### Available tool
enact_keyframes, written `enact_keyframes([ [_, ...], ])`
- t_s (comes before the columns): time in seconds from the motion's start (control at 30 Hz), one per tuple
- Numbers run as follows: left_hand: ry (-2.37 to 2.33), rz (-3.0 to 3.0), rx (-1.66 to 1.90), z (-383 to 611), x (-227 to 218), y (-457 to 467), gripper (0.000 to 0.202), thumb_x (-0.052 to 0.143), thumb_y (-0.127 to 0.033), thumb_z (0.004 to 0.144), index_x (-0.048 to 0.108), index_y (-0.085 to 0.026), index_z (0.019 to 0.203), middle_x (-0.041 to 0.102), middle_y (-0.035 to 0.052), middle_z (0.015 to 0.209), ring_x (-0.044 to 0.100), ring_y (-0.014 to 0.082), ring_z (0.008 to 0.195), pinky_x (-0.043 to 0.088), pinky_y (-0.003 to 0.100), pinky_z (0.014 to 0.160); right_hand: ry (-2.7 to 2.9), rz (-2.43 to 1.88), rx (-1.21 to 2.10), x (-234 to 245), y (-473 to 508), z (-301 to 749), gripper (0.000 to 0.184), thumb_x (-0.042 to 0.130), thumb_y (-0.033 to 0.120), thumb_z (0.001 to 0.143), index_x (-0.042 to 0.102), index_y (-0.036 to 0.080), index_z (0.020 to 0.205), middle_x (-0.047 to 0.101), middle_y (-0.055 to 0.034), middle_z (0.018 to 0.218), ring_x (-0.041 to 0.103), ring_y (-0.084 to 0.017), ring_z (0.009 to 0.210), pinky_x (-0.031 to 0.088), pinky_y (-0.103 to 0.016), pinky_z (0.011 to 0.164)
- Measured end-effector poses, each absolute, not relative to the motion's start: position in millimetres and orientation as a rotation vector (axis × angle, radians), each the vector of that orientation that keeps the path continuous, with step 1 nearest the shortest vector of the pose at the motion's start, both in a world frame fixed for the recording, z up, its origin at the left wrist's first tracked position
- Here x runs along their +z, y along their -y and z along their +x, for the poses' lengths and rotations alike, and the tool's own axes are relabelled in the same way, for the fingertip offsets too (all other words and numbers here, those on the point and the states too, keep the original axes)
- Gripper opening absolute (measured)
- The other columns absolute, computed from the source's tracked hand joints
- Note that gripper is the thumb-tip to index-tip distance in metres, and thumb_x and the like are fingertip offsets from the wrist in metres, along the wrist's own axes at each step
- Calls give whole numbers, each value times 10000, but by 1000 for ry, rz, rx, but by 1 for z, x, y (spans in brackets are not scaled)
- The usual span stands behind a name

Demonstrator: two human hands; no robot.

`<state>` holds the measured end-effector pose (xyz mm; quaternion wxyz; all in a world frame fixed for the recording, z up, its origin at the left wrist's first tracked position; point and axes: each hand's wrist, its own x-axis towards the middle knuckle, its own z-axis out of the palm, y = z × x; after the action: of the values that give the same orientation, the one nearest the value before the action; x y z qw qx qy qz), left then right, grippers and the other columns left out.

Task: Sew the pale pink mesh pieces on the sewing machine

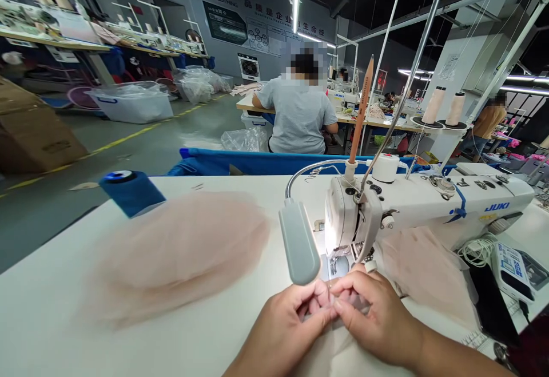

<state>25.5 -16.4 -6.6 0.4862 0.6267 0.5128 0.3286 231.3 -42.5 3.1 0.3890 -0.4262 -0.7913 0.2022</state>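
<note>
My left hand and my right hand meet in front of the needle of a white sewing machine. Both pinch a small piece of sheer pink tulle between thumb and fingers, with fingertips touching. The cloth lies just before the presser foot. A pile of the same pink tulle is spread on the white table to my left. More tulle lies under the machine's arm on the right.
A grey gooseneck lamp head hangs just above my left hand. A blue thread cone lies at the table's far left edge. Two pale thread cones stand behind the machine. A person in a grey shirt sits ahead, facing away. A control panel sits at right.
</note>
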Motion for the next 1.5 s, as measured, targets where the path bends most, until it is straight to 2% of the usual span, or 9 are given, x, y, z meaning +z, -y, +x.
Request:
enact_keyframes([
  [0.17,-1210,1576,745,23,2,20,378,644,-578,802,522,-239,689,585,-18,710,526,209,740,413,298,700,1972,-1130,649,2,41,231,101,677,197,997,686,257,1078,720,-5,951,674,-195,846,516,-302,761],
  [0.3,-1195,1617,754,22,8,20,327,631,-535,801,551,-238,687,550,-28,683,501,200,713,400,289,680,1945,-1163,721,2,40,231,82,716,208,976,677,255,1031,708,2,930,670,-198,847,504,-303,769],
  [0.5,-1192,1649,796,19,0,20,255,604,-477,811,574,-244,713,561,-39,660,493,189,673,375,284,648,1910,-1194,798,4,41,230,114,729,233,988,716,259,1098,721,-7,972,672,-206,874,496,-305,779],
  [0.8,-1171,1696,772,18,0,21,266,590,-477,855,612,-235,745,606,-24,714,555,205,726,424,288,686,1895,-1153,813,5,40,231,14,686,234,972,674,239,979,678,-7,916,645,-209,869,488,-319,802],
  [0.97,-1146,1726,826,16,-14,19,279,574,-482,904,610,-248,755,680,-29,742,582,200,708,434,290,688,1838,-1223,872,6,42,231,154,685,327,1006,701,234,1128,690,-27,955,644,-223,880,498,-324,778],
  [1.17,-1164,1767,842,14,-25,18,272,589,-480,917,607,-254,767,704,-39,739,612,205,728,429,284,685,1880,-1194,813,4,41,230,89,701,310,1002,703,247,1064,691,-21,954,645,-217,882,494,-321,794],
  [1.5,-1186,1779,878,16,-21,16,310,582,-513,905,631,-254,741,690,-24,708,598,202,681,442,276,649,1916,-1139,663,3,40,231,20,669,252,1032,669,250,1012,675,-2,907,649,-198,840,506,-297,765],
])
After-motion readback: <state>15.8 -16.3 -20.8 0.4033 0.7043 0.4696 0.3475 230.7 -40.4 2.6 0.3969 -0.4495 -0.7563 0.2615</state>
